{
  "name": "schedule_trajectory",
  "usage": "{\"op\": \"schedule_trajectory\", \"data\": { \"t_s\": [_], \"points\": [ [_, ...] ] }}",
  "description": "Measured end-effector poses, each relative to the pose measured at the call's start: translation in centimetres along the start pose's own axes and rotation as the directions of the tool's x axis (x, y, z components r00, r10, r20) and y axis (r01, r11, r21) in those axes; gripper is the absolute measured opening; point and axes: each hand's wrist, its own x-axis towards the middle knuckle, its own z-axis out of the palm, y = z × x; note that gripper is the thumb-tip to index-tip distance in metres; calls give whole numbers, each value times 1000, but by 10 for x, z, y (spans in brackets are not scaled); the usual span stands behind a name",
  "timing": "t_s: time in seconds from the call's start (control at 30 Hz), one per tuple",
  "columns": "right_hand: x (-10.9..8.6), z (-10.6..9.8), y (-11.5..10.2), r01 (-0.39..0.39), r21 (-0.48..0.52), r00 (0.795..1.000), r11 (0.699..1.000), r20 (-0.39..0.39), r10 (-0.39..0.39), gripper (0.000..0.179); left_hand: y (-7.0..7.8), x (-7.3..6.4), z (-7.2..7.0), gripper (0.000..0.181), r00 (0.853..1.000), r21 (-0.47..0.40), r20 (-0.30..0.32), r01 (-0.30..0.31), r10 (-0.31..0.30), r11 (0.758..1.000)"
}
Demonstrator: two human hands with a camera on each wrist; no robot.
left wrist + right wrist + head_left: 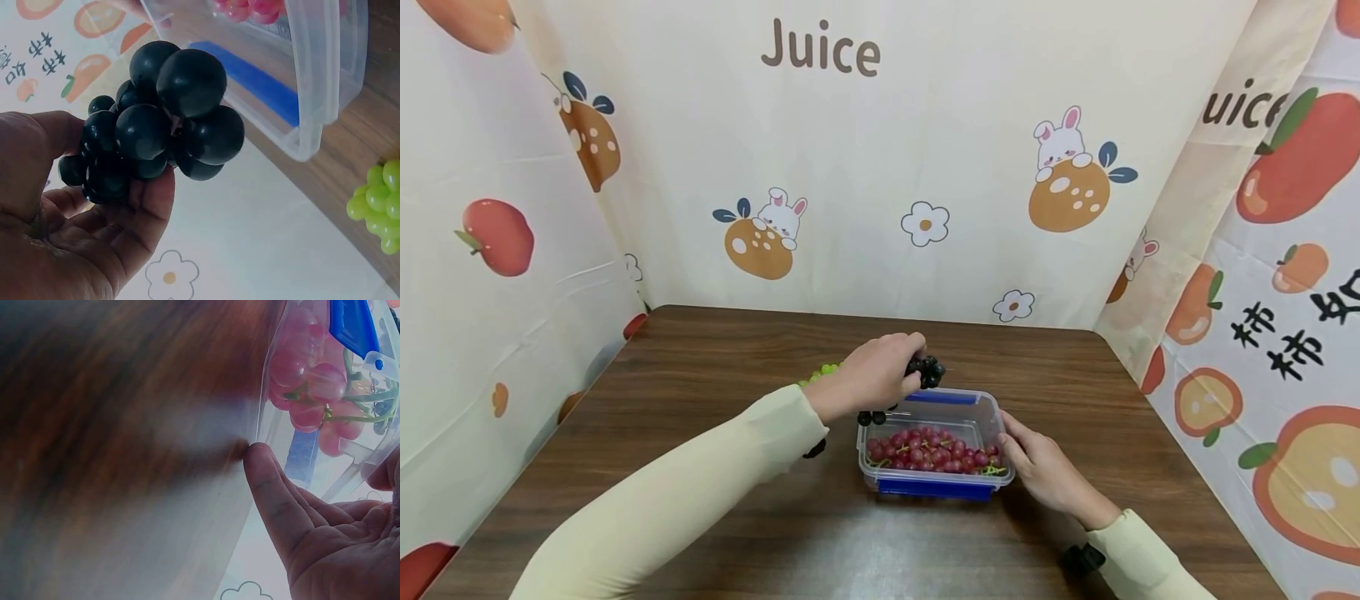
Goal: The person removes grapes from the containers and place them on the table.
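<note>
My left hand (pixel 880 371) grips a bunch of black grapes (pixel 931 372) above the container's far left corner. Thumb and fingers close around the bunch in the left wrist view, its round berries (pixel 142 131) jutting past the fingertips. More dark berries (pixel 871 417) show below that hand. The clear plastic container (pixel 936 477) has blue clips and stands open on the table. Inside it, red grapes (pixel 925 450) with green stems lie toward the near side. My right hand (pixel 1048 471) holds the container's right side, thumb at the rim and fingers (pixel 272 487) against the outer wall.
Green grapes (pixel 820 372) lie on the brown wooden table (pixel 760 350), partly hidden behind my left forearm. A printed cloth (pixel 865 167) stands along the table's back, with similar cloths at both sides.
</note>
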Motion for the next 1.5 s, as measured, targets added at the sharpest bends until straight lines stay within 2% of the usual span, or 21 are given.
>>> {"op": "schedule_trajectory", "data": {
  "t_s": [0.27,0.7,1.13,1.5],
  "points": [
    [1,-1,-1,8,-9,1000,1000,0,-8,50,-8,-5,-9,11,998,-23,-56,36,-37,999],
    [1,-1,1,6,-2,1000,1000,3,-6,50,-22,-16,-29,8,988,-64,-97,111,-117,992],
    [1,-1,2,0,22,1000,1000,6,0,50,-53,-31,-37,5,971,-47,-128,197,-202,979],
    [1,2,4,-8,7,1000,1000,3,8,50,-73,-42,-42,8,957,-61,-138,250,-257,966]
  ]
}}
